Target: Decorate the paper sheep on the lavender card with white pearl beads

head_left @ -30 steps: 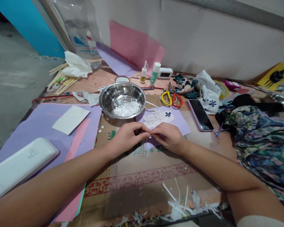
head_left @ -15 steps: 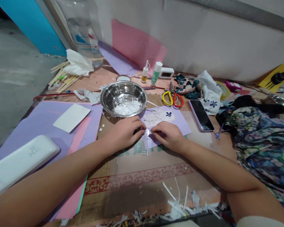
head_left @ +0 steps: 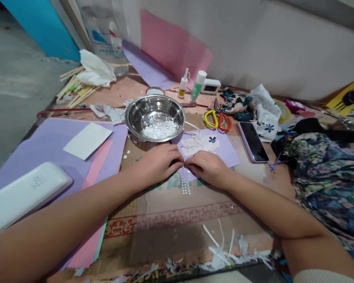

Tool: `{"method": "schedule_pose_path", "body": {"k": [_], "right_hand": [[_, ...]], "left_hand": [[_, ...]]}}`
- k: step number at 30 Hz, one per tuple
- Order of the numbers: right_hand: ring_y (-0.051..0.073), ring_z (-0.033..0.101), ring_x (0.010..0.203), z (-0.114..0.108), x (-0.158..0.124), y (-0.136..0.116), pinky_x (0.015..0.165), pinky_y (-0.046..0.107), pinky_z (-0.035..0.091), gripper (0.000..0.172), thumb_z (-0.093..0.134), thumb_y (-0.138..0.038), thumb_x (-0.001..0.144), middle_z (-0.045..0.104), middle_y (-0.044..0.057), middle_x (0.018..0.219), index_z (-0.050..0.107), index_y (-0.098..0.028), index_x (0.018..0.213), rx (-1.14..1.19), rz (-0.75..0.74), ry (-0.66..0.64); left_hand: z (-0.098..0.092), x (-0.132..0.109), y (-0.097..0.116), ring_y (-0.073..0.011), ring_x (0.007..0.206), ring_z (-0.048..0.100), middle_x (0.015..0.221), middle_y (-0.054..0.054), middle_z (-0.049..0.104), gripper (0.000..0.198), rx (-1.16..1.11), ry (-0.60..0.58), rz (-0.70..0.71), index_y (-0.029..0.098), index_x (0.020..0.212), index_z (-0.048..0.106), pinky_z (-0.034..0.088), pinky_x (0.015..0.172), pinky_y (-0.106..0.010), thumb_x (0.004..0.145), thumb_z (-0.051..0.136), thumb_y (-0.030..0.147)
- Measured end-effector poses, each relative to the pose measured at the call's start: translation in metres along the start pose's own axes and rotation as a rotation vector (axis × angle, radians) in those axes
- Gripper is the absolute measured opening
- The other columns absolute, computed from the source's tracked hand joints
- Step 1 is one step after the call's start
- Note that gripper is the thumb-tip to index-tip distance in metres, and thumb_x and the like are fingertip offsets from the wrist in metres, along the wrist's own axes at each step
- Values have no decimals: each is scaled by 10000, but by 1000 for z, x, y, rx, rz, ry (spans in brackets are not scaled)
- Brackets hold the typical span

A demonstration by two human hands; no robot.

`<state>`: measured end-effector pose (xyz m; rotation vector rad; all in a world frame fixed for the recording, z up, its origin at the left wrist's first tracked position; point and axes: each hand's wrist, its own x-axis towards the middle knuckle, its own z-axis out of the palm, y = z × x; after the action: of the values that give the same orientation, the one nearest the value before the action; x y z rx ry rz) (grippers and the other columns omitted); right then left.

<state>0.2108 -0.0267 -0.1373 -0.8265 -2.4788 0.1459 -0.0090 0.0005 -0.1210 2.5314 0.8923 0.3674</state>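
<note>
A short sheet of pearl bead strips [head_left: 185,184] hangs down from between my two hands, over the lower edge of a purple paper [head_left: 228,151]. My left hand [head_left: 164,161] pinches its top end from the left. From the right, my right hand [head_left: 208,167] pinches at the same spot, its fingertips almost touching those of the left. On the purple paper lies a pale cut-out piece [head_left: 191,145] with bead strands and a dark blue flower. Just behind my left hand stands a steel bowl [head_left: 132,127] holding white beads.
Behind the paper are scissors [head_left: 211,119], a glue stick [head_left: 198,85] and a small glue bottle [head_left: 183,84]. A phone [head_left: 253,142] and floral cloth [head_left: 327,177] lie right. At left are coloured sheets [head_left: 47,137], a white card [head_left: 87,140] and a white case [head_left: 29,196].
Both hands have come closer together at the top of the bead strips. The strips now hang slightly further right. The view has shifted a little.
</note>
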Motion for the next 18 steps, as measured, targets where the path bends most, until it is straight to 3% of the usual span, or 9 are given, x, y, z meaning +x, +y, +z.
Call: {"method": "schedule_pose_path", "body": {"k": [8,18], "right_hand": [[166,513,669,-1,0,-1,617,293,372,240,437,-191,1040,629,39,713,644,-152,926,-67,-79,-20],[171,457,673,-3,-1,0,622,299,346,298,385,-171,1047,611,41,712,663,-139,946,-111,-103,-88]], "left_hand": [[0,3,0,-192,819,630,859,-30,701,79,-85,10,-80,182,904,711,439,729,-299,891,645,223],[1,3,0,-185,796,620,841,-30,700,66,-102,21,-70,174,882,709,422,714,-292,884,649,201]]}}
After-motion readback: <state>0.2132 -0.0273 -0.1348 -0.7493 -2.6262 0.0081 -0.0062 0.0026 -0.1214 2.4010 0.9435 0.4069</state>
